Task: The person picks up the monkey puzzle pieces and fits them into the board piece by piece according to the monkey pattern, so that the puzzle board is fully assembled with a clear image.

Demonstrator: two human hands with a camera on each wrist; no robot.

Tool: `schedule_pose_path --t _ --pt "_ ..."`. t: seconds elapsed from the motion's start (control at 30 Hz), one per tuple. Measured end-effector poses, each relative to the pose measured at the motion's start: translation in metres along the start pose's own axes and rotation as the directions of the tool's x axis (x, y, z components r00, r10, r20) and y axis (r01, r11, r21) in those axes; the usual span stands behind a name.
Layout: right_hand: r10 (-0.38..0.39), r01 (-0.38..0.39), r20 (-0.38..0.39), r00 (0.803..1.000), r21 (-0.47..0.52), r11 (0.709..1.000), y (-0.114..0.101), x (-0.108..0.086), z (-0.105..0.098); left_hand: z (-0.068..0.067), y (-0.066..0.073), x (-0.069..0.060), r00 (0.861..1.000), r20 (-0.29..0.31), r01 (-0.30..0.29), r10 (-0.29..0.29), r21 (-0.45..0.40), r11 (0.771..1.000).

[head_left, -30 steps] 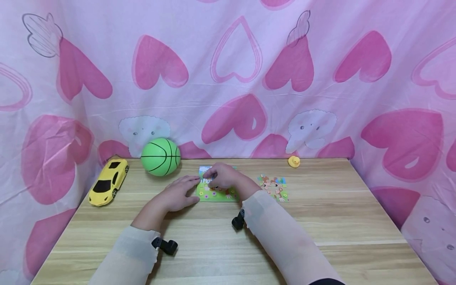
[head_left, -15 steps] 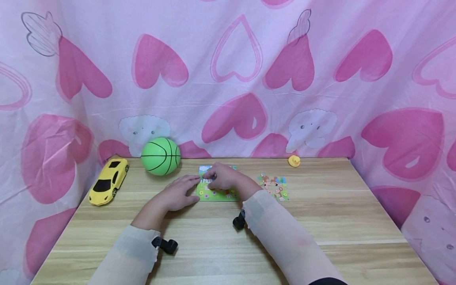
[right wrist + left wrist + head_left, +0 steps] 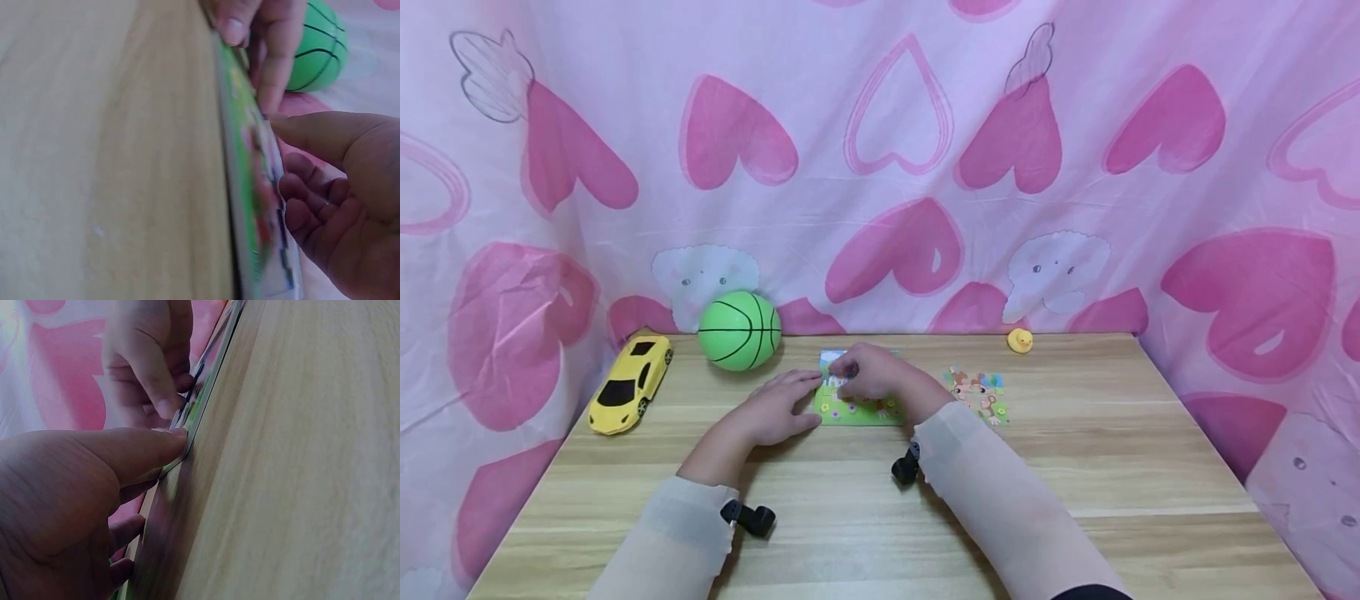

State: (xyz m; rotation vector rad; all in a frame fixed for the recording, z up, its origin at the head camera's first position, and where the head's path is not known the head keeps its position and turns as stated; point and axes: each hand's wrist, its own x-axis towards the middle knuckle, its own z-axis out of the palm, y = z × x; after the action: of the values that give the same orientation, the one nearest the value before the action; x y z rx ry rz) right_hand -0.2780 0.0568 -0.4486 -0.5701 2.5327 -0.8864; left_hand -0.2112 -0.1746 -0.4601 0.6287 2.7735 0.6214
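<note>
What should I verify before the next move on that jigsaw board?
1. Left hand at the jigsaw board: ok; its thumb touches the edge near the board's left front corner.
2. Right hand over the board: ok.
3. Jigsaw piece in the right hand's fingers: cannot tell; the hand hides what lies beneath it.
4. Board picture fully visible: not ok; the right hand covers much of it.
5. Monkey jigsaw pieces in view: ok; they lie right of the board, beyond the right wrist.
6. Green basketball, yellow toy sports car and yellow toy duck clear of the board: ok; all stand apart from it.
</note>
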Motion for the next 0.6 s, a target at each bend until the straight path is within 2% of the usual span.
schedule_pose_path --t 0.2,0.3,0.6 --pt "-0.102 0.107 -0.098 0.99 0.054 0.993 0.011 -0.014 -0.017 0.002 0.0 0.0 1.0 0.001 0.008 -0.008 0.007 1.0" --pt "-0.12 0.132 -0.126 0.985 0.088 0.987 0.02 -0.024 -0.026 0.002 0.0 0.0 1.0 -0.002 0.008 -0.008 0.007 1.0" --pt "-0.044 0.072 -0.226 0.973 0.116 0.991 0.048 -0.06 -0.048 0.004 -0.002 0.001 1.0 -0.005 0.004 -0.003 0.014 1.0"
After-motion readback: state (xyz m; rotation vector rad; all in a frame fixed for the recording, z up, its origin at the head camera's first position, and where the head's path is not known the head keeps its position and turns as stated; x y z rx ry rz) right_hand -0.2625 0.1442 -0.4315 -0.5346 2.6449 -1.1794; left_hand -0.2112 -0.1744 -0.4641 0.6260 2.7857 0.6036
